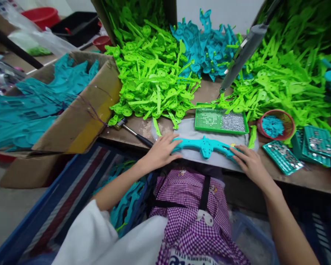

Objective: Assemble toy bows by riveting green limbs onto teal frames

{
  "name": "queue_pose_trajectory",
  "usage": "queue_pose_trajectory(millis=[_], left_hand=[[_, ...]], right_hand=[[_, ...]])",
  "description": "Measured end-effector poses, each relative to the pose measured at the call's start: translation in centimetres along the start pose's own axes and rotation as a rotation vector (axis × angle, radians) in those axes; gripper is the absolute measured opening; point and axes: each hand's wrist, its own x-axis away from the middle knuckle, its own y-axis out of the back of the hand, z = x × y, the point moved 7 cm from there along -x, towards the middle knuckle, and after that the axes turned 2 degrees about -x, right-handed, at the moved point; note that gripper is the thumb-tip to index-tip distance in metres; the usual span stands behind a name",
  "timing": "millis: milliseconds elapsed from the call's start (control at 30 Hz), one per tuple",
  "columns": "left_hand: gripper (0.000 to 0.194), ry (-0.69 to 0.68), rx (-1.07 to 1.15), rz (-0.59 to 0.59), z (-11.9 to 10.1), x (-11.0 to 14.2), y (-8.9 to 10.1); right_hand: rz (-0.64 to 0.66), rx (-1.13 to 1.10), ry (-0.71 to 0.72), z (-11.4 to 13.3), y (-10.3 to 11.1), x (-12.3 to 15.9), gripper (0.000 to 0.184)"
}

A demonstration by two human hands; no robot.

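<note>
A: Where do we have the turquoise bow-shaped plastic part (206,148)?

B: Flat on the grey cloth (187,127) at the counter's (316,183) near edge, between our hands. Our left hand's (162,151) grip is clamped on its left end, fingers above and thumb below. Our right hand (251,163) has fingertips on the other end; we cannot tell whether its thumb closes the grip.

A: What might go wrong for us?

B: The cloth could slide on the counter and take the part over the edge, we think. Uneven pressure at the two ends could also twist the part or tip its knobbed middle.

A: And the clutter?

B: Just beyond the part sits the green perforated tray (209,128), with small silver fasteners (233,122) heaped in its right half. If we knocked it, they would likely scatter onto the cloth.

A: What else stands in our way?

B: A grey powered screwdriver (243,55), by its look, hangs over the lime-green pieces (154,81) behind the tray. A hammer (135,135) lies near our left hand, handle towards us. On our right, the red basket (291,125) and a green card of silver discs (283,157) crowd the space.
</note>
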Motion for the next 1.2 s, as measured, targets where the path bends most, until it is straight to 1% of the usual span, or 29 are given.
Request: queue_pose_trajectory(millis=[33,100,200,267,333,400,500,567,633,667,700,733,767,800,833,900,933,1033,1100,1167,1200], left_hand=[[0.052,-0.028,0.000,0.029,-0.9,-1.4,-0.4],[0.047,-0.035,0.001,0.097,-1.7,-3.9,-1.8],[0.038,0.008,0.043,0.167,-1.3,-6.2,-4.1],[0.038,0.027,0.094,0.160,-0.6,-6.7,-4.9],[0.041,0.027,0.132,0.144,0.0,-6.6,-5.2],[0.042,0.040,0.149,0.137,0.4,-6.5,-5.1],[0.043,0.072,0.178,0.151,0.5,-6.6,-4.9],[0.042,0.100,0.209,0.167,0.6,-6.8,-4.8],[0.040,0.131,0.235,0.178,0.8,-7.0,-4.8],[0.038,0.144,0.239,0.181,0.9,-7.1,-4.9],[0.037,0.155,0.239,0.183,1.0,-7.2,-4.9],[0.037,0.164,0.235,0.185,1.0,-7.2,-4.9],[0.036,0.171,0.229,0.187,1.0,-7.2,-4.9],[0.036,0.177,0.222,0.187,1.0,-7.3,-4.9],[0.035,0.181,0.214,0.187,1.0,-7.3,-4.9],[0.034,0.182,0.204,0.190,0.9,-7.3,-4.9],[0.034,0.180,0.201,0.192,0.9,-7.3,-4.9],[0.034,0.176,0.203,0.202,1.0,-7.3,-5.0],[0.034,0.181,0.207,0.203,1.0,-7.3,-5.0],[0.035,0.187,0.213,0.199,1.0,-7.3,-4.9],[0.036,0.187,0.218,0.196,1.0,-7.3,-4.8]], right_hand=[[-0.009,0.013,-0.011,0.3,0.2,0.0,0.042],[-0.049,0.042,-0.034,1.0,0.6,0.1,0.042],[-0.117,0.039,-0.042,2.7,0.8,0.3,0.041],[-0.118,0.011,-0.025,4.0,0.3,0.4,0.042],[-0.110,-0.010,-0.022,4.9,-0.4,0.4,0.041],[-0.122,-0.027,-0.045,5.2,-0.8,0.6,0.040],[-0.137,-0.077,-0.094,4.9,-0.7,0.6,0.037],[-0.109,-0.142,-0.125,4.7,0.0,-0.1,0.035],[-0.111,-0.248,-0.173,4.6,1.4,-1.5,0.034],[-0.161,-0.313,-0.215,4.4,2.4,-2.4,0.034],[-0.249,-0.380,-0.266,4.1,3.6,-3.3,0.035],[-0.364,-0.444,-0.320,3.7,4.9,-4.1,0.037],[-0.474,-0.500,-0.364,3.2,6.0,-4.6,0.037],[-0.556,-0.546,-0.397,2.6,6.8,-5.0,0.037],[-0.599,-0.577,-0.419,1.8,7.3,-5.2,0.037],[-0.586,-0.592,-0.455,-0.7,7.6,-4.8,0.035],[-0.569,-0.570,-0.485,-2.4,7.6,-4.1,0.035],[-0.591,-0.409,-0.608,-9.3,8.2,-0.8,0.036],[-0.591,-0.292,-0.641,-13.6,8.9,0.9,0.036],[-0.498,-0.155,-0.645,-16.8,9.1,1.3,0.036],[-0.446,-0.081,-0.641,-17.8,9.1,1.2,0.036]])
